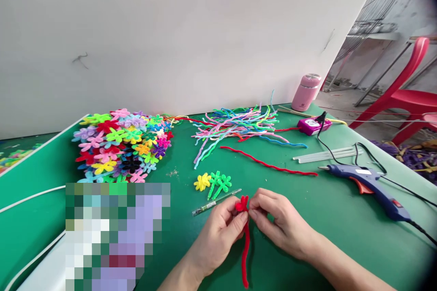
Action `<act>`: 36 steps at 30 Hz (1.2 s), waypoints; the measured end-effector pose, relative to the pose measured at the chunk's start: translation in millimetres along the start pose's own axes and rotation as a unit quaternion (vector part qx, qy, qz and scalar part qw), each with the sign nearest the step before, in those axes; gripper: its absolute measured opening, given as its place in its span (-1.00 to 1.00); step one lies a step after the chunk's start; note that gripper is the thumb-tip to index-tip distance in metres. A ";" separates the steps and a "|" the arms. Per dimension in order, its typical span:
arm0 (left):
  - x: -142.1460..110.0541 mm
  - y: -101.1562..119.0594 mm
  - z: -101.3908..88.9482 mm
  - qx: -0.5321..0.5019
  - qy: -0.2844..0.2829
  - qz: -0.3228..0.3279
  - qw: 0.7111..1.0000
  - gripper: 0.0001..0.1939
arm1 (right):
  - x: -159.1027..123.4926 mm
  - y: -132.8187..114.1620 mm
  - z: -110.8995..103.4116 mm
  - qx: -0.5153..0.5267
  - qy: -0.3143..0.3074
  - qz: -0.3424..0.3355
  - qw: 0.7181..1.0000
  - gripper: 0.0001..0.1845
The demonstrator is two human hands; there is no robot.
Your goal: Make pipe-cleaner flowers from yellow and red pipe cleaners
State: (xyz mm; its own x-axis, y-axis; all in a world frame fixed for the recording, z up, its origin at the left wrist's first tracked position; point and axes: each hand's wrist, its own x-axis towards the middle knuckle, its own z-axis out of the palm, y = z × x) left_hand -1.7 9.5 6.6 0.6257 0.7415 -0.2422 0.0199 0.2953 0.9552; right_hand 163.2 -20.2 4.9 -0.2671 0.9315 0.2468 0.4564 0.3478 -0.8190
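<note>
A red pipe cleaner (246,254) is pinched between the thumb and fingers of my left hand (218,232). Its upper end is bent into small petal-like loops, and a straight tail hangs down toward me. My right hand (282,218) has its thumb and fingertips pressed together at the right side of the loops, touching the red piece. Just beyond my hands lie a yellow pipe-cleaner flower (202,182), green flower pieces with stems (220,183) and a clear pen (216,202). A straight red pipe cleaner (269,163) stretches across the green table behind them.
Many coloured flowers (116,145) are piled at left, with loose pipe cleaners (239,125) at the back. On the right are a blue glue gun (368,186), glue sticks (327,155), a purple power strip (313,126) and a pink flask (306,92). A white board (170,45) stands behind.
</note>
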 end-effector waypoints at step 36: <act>1.1 3.1 3.9 0.056 0.041 0.050 0.996 -0.79 | 6.0 -1.5 12.1 0.399 -0.035 0.293 0.868 -0.65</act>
State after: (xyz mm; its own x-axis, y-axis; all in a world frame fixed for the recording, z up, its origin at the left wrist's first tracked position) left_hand 2.1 8.8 10.0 0.5637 0.8117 -0.1528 0.0508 0.1506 0.9873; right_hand 150.7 -16.4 1.4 -0.2516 0.9053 -0.3424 -0.1939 -0.3937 -0.8985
